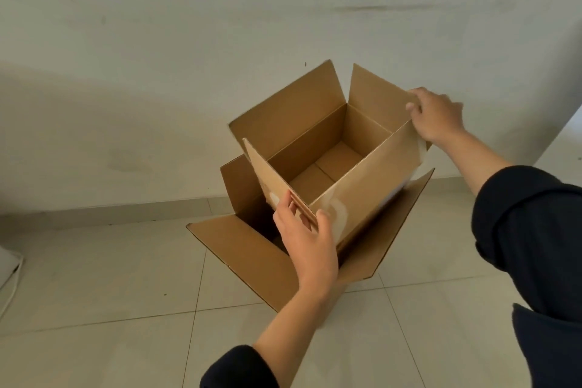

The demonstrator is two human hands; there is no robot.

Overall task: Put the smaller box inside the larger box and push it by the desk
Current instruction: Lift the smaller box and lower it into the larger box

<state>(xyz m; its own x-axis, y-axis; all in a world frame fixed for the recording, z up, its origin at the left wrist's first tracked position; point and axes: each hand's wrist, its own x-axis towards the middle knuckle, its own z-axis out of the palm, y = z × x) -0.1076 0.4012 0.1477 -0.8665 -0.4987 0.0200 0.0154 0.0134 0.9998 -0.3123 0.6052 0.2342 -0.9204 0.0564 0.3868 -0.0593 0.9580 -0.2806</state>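
The smaller brown cardboard box [371, 186] is open-topped, empty and tilted, held above the mouth of the larger box [245, 249]. The larger box sits on the tiled floor with its flaps spread outward; its inside is mostly hidden behind the smaller box. My left hand [307, 239] grips the near corner of the smaller box, thumb on one flap and fingers on the other. My right hand [436, 115] holds the far right flap edge of the smaller box. Both sleeves are dark.
A white wall [157, 72] rises just behind the boxes. A pale tiled floor [110, 293] stretches in front and to the left. A white object with a cable [9, 268] lies at the left edge. A pale surface edge [567, 142] shows at the far right.
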